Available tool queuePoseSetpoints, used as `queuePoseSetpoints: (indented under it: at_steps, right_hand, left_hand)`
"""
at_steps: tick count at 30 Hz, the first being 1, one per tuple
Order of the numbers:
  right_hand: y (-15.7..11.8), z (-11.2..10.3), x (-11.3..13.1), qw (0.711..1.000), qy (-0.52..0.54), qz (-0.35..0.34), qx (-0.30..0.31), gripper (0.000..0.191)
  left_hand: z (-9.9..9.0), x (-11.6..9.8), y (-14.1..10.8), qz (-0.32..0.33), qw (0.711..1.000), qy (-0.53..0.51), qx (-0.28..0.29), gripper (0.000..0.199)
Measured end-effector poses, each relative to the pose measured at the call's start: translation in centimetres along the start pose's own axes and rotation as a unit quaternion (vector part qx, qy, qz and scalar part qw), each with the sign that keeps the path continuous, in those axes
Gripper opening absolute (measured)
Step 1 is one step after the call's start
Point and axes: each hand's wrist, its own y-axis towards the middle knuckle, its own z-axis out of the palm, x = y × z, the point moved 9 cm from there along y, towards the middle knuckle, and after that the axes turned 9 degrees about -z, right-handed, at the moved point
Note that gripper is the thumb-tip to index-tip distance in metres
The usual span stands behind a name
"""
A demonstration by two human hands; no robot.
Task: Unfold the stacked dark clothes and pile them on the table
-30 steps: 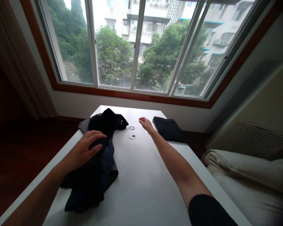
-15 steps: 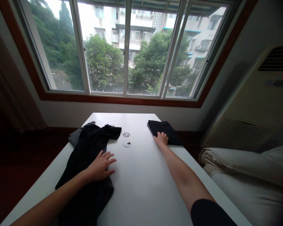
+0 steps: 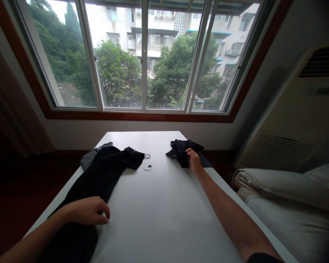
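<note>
A long black garment lies stretched along the left side of the white table. My left hand is over its near part, fingers curled in and closed on the cloth; the fingertips are partly hidden. At the far right of the table, a rumpled black garment rests on a flatter dark folded cloth. My right hand pinches the black garment at its near right side, and the cloth bunches up around the fingers.
Grey folded cloth sits under the black garment at the table's far left. Two round fittings, one a cable-hole cover, are set in the tabletop. A pale cushioned sofa stands to the right, and a window lies beyond.
My left hand has closed and moved left and nearer, and the garment's near part has shifted left with it. My right hand has pinched the previously flat folded garment, which is now rumpled.
</note>
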Motion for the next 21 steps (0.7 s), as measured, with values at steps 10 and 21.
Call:
queuePoseSetpoints:
  at_steps: [10,21]
  right_hand:
    - [-24.4,11.6,13.6,0.719,0.174,0.047,0.672,0.032]
    - [-11.7,9.3,4.3,0.834,-0.446,-0.062,0.319,0.077]
  left_hand:
    - [-2.2,-5.7,5.9,0.108,0.973,0.026,-0.202,0.081]
    - [5.2,-13.3,2.5,0.218,0.965,0.098,-0.104,0.074]
